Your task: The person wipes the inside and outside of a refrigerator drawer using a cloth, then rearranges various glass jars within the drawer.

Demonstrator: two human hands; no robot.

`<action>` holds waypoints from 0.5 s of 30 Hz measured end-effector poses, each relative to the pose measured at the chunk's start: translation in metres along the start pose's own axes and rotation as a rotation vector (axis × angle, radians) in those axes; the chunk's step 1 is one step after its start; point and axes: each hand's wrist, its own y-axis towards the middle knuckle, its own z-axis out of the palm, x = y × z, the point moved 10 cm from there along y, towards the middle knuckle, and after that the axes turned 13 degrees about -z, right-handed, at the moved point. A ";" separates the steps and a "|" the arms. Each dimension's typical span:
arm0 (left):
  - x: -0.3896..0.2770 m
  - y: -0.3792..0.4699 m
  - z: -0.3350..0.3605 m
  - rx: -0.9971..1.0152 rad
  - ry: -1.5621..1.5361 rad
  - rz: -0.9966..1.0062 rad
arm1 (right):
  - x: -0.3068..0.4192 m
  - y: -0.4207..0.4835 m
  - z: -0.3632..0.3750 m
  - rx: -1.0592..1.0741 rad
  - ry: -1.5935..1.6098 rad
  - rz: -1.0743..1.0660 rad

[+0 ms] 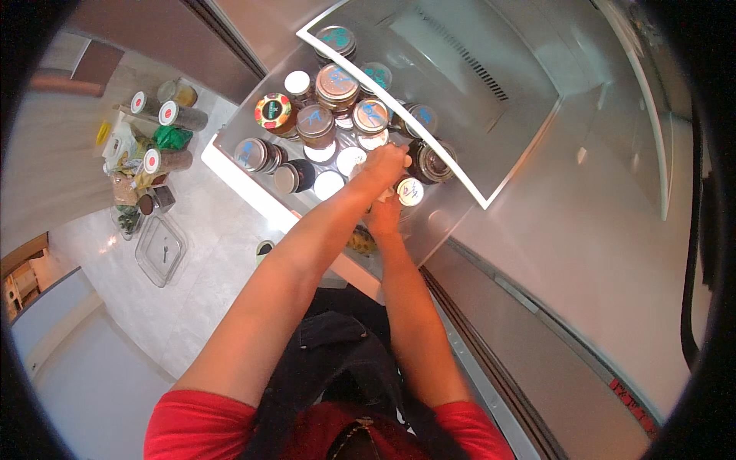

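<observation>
Both my hands reach down into a clear refrigerator drawer (253, 201) full of lidded jars. My left hand (382, 167) lies over the middle of the jars, its fingers partly hidden. Just below it, nearer my body, is my right hand (383, 215), with something pale partly visible between the two; what either hand grips cannot be told. Beside my right hand stands a jar with a white, marked lid (410, 192). Further back are a large jar with a copper-coloured lid (337, 83) and a jar with a fruit-patterned lid (273, 110). A dark glass jar (431, 163) stands right of my left hand.
A white-edged glass shelf (397, 106) overhangs the drawer's right part. The opened fridge door (138, 23) is at upper left. On the tiled floor at left are several jars (183, 116), bagged food (172, 138) and a clear rectangular container (161, 251) with a small fork in it.
</observation>
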 end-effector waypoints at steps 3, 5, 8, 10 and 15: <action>-0.013 -0.009 -0.002 0.016 -0.036 0.107 | 0.007 0.002 -0.012 0.069 -0.087 0.073; -0.005 -0.018 -0.014 0.012 -0.108 0.102 | 0.014 0.000 -0.011 0.128 -0.189 0.079; -0.009 -0.046 -0.061 -0.074 -0.316 0.110 | 0.005 -0.005 -0.028 0.049 -0.178 0.158; -0.011 -0.079 -0.116 -0.191 -0.430 0.072 | 0.011 0.006 -0.044 -0.017 -0.271 0.038; 0.018 -0.145 -0.199 -0.382 -0.387 0.006 | -0.010 0.030 -0.046 -0.073 -0.281 0.158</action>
